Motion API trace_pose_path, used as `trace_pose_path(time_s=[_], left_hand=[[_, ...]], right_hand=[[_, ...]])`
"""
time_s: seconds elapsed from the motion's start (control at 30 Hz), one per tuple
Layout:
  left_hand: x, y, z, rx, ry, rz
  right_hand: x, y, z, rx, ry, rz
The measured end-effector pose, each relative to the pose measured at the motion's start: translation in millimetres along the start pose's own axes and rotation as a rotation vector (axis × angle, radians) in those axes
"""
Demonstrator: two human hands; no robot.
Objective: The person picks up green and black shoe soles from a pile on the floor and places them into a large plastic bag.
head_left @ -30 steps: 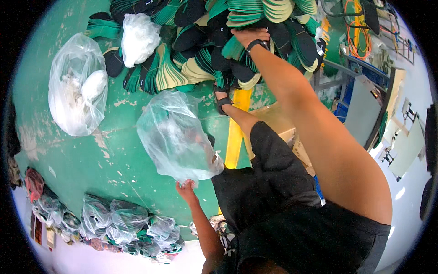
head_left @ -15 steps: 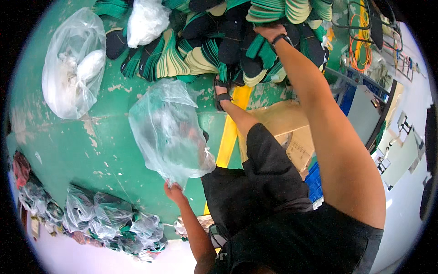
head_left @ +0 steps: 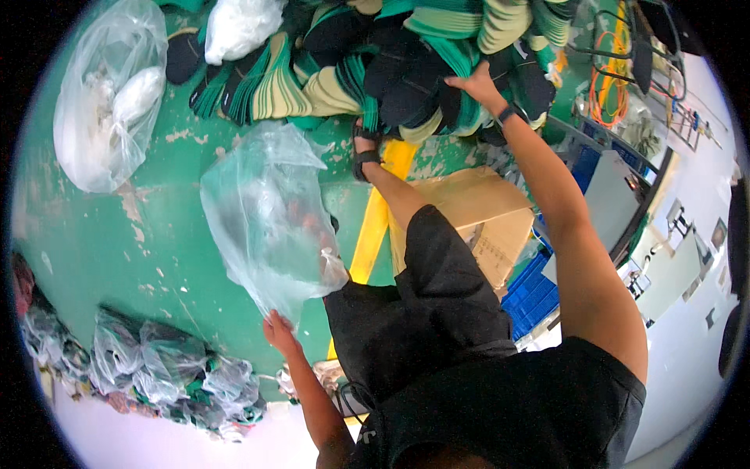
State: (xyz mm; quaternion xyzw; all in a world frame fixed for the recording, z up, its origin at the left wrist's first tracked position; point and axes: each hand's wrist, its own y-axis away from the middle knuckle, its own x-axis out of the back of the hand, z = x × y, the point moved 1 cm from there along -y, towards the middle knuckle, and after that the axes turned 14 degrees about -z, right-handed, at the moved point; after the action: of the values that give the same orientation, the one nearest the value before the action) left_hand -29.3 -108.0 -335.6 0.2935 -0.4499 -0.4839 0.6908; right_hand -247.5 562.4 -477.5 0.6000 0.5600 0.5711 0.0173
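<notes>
My left hand [head_left: 281, 334] is closed round the gathered lower end of a clear plastic bag [head_left: 266, 227], which hangs puffed out beside my leg. My right hand [head_left: 480, 87] reaches to a heap of insoles at the top, thumb spread away from the fingers. Its fingertips touch the lower end of a green-edged insole bundle [head_left: 459, 53]; nothing plainly sits in its grasp. Black insoles [head_left: 402, 74] lie left of the thumb. Fanned cream and green insoles [head_left: 273, 86] spread along the near edge of the heap.
A white plastic bundle [head_left: 244, 30] rests on the heap. Another clear bag [head_left: 109, 102] with white contents lies on the green floor at left. Flattened cardboard [head_left: 469, 205] and a blue crate [head_left: 533, 293] are at right. Filled bags [head_left: 172, 367] line the lower left. My sandalled foot [head_left: 365, 152] is beside the heap.
My right hand has drawn back slightly from the heap, and its thumb now shows apart. The green insole bundle that lay below it has shifted. My left hand still grips the bag.
</notes>
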Motion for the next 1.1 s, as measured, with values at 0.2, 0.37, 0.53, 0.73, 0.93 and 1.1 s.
trace_pose_path(time_s=[0.2, 0.37, 0.53, 0.73, 0.93, 1.1], left_hand=[[-5.8, -8.2, 19.0, -0.083, 0.053, -0.056], [4.7, -8.8, 27.3, -0.074, 0.071, -0.071], [21.0, 1.0, 33.7, -0.078, 0.087, -0.016], [16.5, -12.4, 64.4, -0.151, 0.208, -0.086], [39.0, -6.4, 74.0, -0.105, 0.273, -0.137], [32.6, -29.3, 86.5, -0.137, 0.416, -0.052]], right_hand=[[-25.7, -11.5, 20.7, 0.314, -0.183, 0.193], [-3.5, 83.6, 3.6, 0.183, 0.033, 0.099], [-87.1, 209.9, -161.3, 0.474, -0.054, -0.272], [-324.8, 242.0, -209.5, 0.818, 0.391, -0.878], [-427.3, 290.5, -313.0, 1.061, 0.587, -0.529], [-457.1, 340.1, -272.3, 1.18, 0.478, -0.89]])
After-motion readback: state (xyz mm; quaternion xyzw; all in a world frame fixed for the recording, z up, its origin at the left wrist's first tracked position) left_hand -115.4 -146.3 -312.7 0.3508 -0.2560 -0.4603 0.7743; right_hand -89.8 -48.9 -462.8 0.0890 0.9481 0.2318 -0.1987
